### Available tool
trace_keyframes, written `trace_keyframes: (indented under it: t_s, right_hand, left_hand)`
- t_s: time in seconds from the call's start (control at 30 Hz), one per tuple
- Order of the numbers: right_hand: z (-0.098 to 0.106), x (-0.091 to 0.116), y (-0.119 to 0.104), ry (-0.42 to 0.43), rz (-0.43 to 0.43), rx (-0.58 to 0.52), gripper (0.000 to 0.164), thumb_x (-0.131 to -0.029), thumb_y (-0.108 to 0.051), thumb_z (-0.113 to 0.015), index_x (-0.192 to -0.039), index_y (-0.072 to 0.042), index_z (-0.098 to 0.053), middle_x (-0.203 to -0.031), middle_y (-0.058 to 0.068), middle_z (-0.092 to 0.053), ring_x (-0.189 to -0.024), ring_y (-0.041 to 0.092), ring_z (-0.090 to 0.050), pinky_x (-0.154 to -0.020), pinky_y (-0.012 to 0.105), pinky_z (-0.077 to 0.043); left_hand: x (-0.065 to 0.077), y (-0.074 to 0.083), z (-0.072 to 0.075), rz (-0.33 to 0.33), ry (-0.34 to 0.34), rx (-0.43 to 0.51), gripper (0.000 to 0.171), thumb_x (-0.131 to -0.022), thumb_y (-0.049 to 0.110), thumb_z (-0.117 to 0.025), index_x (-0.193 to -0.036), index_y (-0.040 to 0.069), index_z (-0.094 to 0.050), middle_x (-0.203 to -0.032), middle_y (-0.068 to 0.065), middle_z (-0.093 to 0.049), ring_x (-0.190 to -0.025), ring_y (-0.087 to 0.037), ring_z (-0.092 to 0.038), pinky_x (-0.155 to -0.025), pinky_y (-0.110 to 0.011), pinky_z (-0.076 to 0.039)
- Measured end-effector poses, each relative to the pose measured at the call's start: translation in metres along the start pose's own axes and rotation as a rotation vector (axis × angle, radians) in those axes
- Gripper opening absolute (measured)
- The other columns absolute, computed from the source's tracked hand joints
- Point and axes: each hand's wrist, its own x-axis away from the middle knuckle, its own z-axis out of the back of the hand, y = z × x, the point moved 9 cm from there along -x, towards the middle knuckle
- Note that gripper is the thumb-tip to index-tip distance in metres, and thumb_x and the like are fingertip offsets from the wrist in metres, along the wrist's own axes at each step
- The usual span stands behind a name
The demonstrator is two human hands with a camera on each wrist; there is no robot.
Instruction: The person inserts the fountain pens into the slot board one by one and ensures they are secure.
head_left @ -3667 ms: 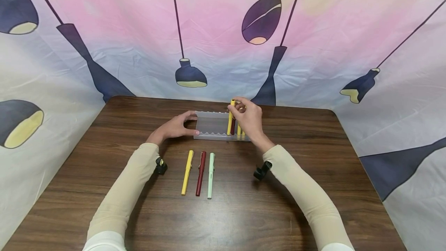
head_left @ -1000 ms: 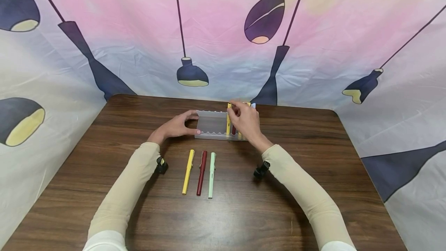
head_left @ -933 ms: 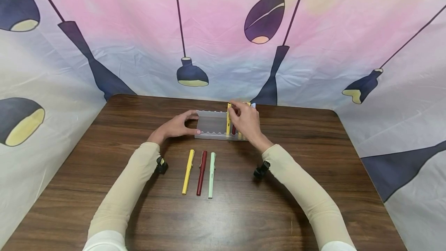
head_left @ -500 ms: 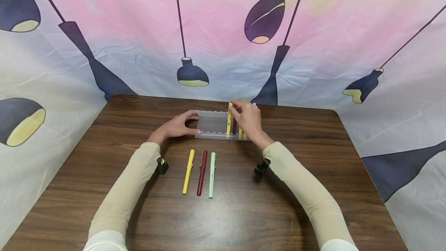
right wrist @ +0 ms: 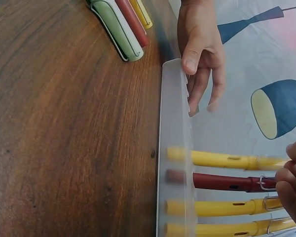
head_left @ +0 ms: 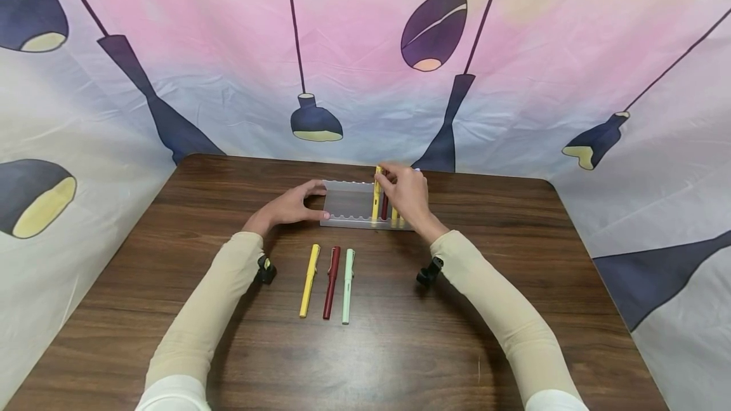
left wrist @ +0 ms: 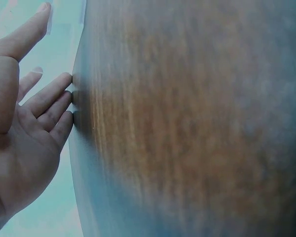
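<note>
A clear acrylic pen rack with notched edges lies near the table's far side. My left hand holds its left end, the thumb on the front corner and a finger at the back. With thumb and fingertips, my right hand pinches the upper end of a yellow pen, whose lower end sits in the rack. To its right, in the right wrist view, a dark red pen and two yellow pens, one nearer, lie in notches. My right hand partly hides these in the head view.
Three pens lie side by side in front of the rack: yellow, dark red and light green. They rest on the brown wooden table. A printed cloth hangs behind the table.
My right hand has brought the yellow pen down to the left of the dark red pen and shifted slightly, with the pen's top tilting a little right. The left hand stays on the rack.
</note>
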Motion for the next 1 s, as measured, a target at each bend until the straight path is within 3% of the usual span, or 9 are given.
trace_keyframes:
  t_s: [0.27,0.53,0.73,1.0]
  right_hand:
    - [0.003,0.005,0.0,0.001,-0.007,-0.037,0.032,-0.1,-0.026,-0.07,-0.128,-0.012,-0.073,-0.089,0.006,-0.078,-0.07,0.018,-0.072,-0.05,0.03,-0.044]
    - [0.006,0.017,0.006,-0.022,-0.079,-0.108,0.031,-0.098,-0.029,-0.072,-0.124,-0.012,-0.075,-0.088,0.003,-0.076,-0.073,0.019,-0.071,-0.055,0.031,-0.048]
    - [0.007,0.031,0.008,-0.042,-0.118,-0.186,0.03,-0.097,-0.028,-0.074,-0.121,-0.01,-0.076,-0.089,0.003,-0.075,-0.074,0.02,-0.071,-0.061,0.035,-0.055]
    - [-0.001,0.052,0.007,-0.092,-0.145,-0.198,0.031,-0.095,-0.029,-0.075,-0.119,-0.009,-0.076,-0.086,-0.001,-0.074,-0.072,0.013,-0.07,-0.062,0.031,-0.056]
  left_hand:
    - [-0.003,-0.003,-0.001,-0.008,-0.004,0.024,0.095,-0.089,0.041,-0.081,-0.16,0.006,-0.028,-0.156,-0.015,-0.047,-0.151,-0.036,-0.03,-0.121,-0.059,-0.024]
    - [-0.003,-0.005,0.0,-0.011,-0.006,0.024,0.095,-0.089,0.04,-0.082,-0.16,0.008,-0.028,-0.156,-0.017,-0.046,-0.151,-0.037,-0.029,-0.12,-0.061,-0.023]
    - [-0.001,-0.001,0.0,-0.007,-0.008,0.009,0.095,-0.089,0.04,-0.081,-0.16,0.008,-0.027,-0.156,-0.016,-0.046,-0.151,-0.036,-0.029,-0.121,-0.06,-0.023]
    - [0.001,0.002,0.001,0.005,-0.014,0.012,0.096,-0.09,0.039,-0.08,-0.161,0.008,-0.025,-0.157,-0.015,-0.046,-0.152,-0.035,-0.028,-0.122,-0.059,-0.023]
